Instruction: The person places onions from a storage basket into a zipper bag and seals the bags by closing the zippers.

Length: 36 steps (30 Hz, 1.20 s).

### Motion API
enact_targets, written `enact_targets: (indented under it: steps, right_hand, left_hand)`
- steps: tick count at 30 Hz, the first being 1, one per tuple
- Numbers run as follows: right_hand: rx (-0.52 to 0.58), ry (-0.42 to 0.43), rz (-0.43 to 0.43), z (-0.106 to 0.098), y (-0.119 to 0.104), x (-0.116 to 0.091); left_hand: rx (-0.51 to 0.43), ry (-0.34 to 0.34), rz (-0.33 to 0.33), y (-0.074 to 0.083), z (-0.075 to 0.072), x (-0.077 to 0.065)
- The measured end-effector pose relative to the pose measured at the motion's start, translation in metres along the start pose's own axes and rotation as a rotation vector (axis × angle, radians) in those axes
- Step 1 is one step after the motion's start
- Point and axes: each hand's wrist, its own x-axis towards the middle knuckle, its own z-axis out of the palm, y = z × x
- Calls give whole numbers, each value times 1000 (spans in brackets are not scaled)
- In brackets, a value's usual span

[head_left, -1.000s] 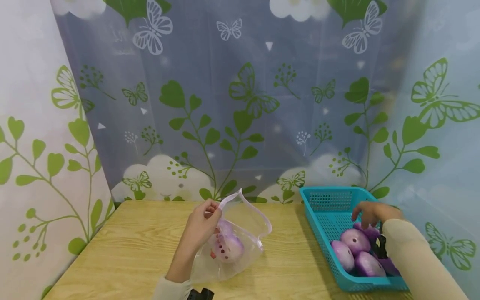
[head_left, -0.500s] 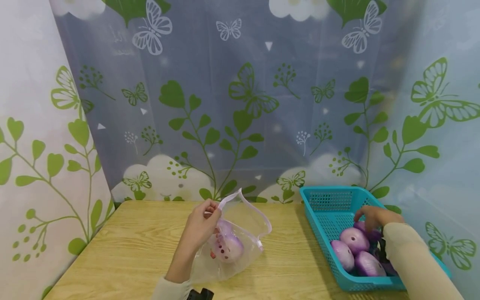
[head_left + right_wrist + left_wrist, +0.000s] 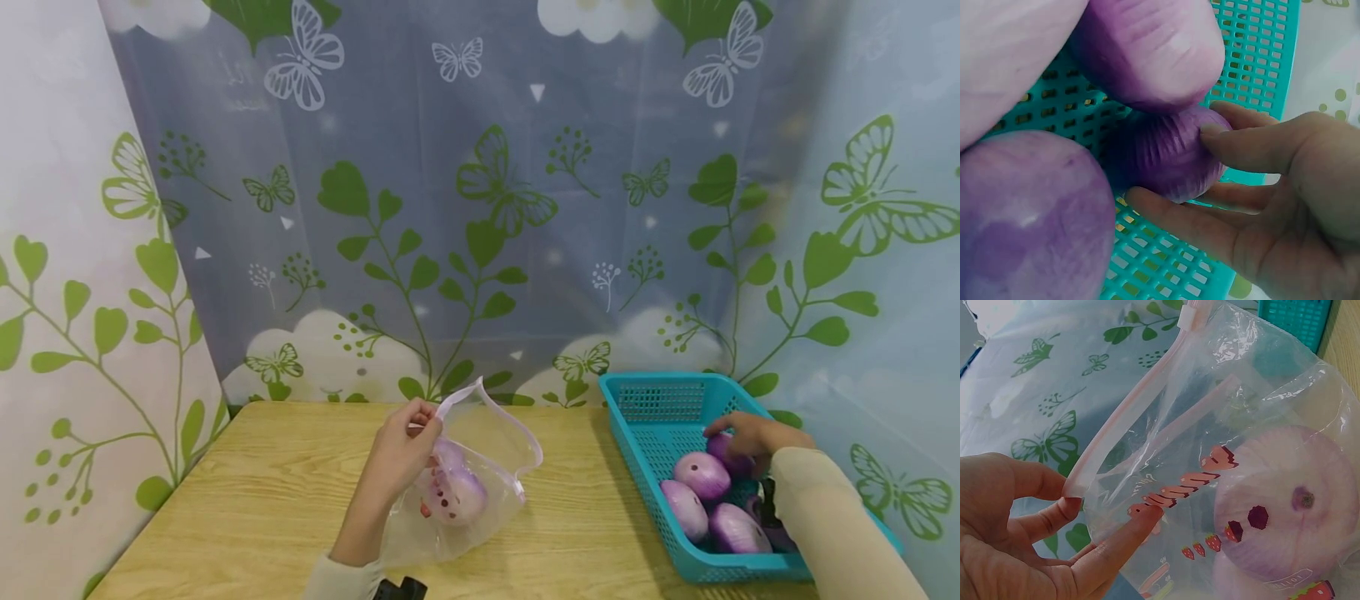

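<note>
In the head view my left hand (image 3: 405, 442) pinches the rim of a clear zip bag (image 3: 487, 537), whose mouth gapes. Inside the bag lie purple onions (image 3: 462, 500); one shows large in the left wrist view, with another partly visible below it. A slider (image 3: 1190, 317) sits on the bag's pink zip strip. My right hand (image 3: 761, 437) is inside the turquoise basket (image 3: 645, 500). Its thumb and fingers curl round a dark purple onion (image 3: 1175, 153), which lies against another onion (image 3: 1166, 50) in the right wrist view. The palm side faces this onion.
Several more onions lie in the basket, among them one near its left wall (image 3: 684, 510) and one at the front (image 3: 740, 529). The basket stands at the right of the wooden table (image 3: 285, 475). A printed curtain (image 3: 405, 250) hangs behind.
My right hand has settled lower round the onion at the basket's right side, its fingers closing in. A neighbouring onion has shifted slightly left. The left hand and bag have stayed put.
</note>
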Motion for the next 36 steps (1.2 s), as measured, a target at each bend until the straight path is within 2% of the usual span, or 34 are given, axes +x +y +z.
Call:
enact_targets:
  steps: [3, 16, 21, 26, 29, 36]
  right_hand:
    - [-13, 2, -33, 0, 1, -1]
    - [24, 48, -24, -4, 3, -1]
    - [88, 42, -102, -19, -7, -6]
    - [77, 48, -179, -32, -25, -9]
    - [84, 34, -218, -36, -34, -10]
    - [193, -18, -289, -37, -52, -14]
  left_hand:
    - [-2, 0, 2, 0, 0, 0]
    - [-7, 1, 5, 2, 0, -1]
    - [-6, -1, 1, 0, 0, 0]
    - [-7, 0, 5, 0, 0, 1]
    - [-5, 0, 7, 0, 0, 0]
    - [-2, 4, 20, 0, -1, 0]
